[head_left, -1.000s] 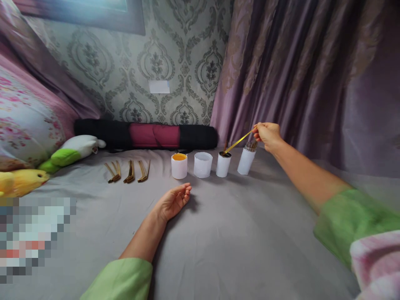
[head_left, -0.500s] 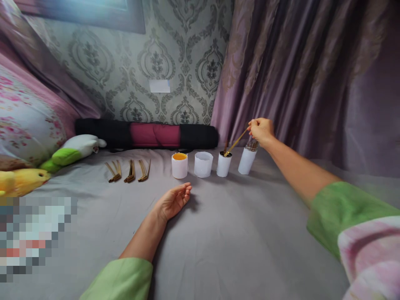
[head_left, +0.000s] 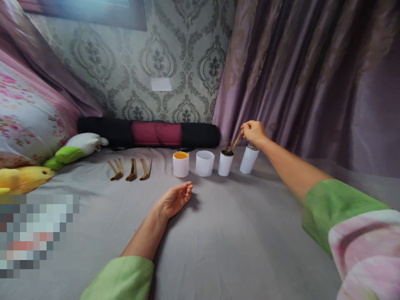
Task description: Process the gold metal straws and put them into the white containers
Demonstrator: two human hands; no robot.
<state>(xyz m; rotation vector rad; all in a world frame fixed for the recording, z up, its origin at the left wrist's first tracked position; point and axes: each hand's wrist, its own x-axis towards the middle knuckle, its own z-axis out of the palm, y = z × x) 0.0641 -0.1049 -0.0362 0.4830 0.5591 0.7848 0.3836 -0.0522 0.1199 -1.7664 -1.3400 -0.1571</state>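
Note:
Loosely curled and holding nothing, my left hand (head_left: 175, 201) rests on its side on the grey sheet, in front of the white containers. My right hand (head_left: 253, 131) is closed in a pinch on the top of a thin golden-brown stick (head_left: 236, 141). The stick leans, with its lower end inside a slim white can (head_left: 225, 165); its tip is hidden. Another dark stick (head_left: 227, 144) stands in the same can. Behind my right wrist is a second, taller white can (head_left: 248, 161) with a metallic rim. A wide whitish cup (head_left: 204, 164) stands left of the slim can.
A white cup with orange inside (head_left: 181, 166) ends the row at left. Several thin golden sticks (head_left: 131, 170) lie in three groups farther left. Behind are a black and maroon roll (head_left: 156, 133) and curtains (head_left: 300, 75); plush toys (head_left: 26, 179) lie at left.
My right hand has shifted slightly left and down with the stick, which now stands steeper in the slim can. My left hand has stayed in place.

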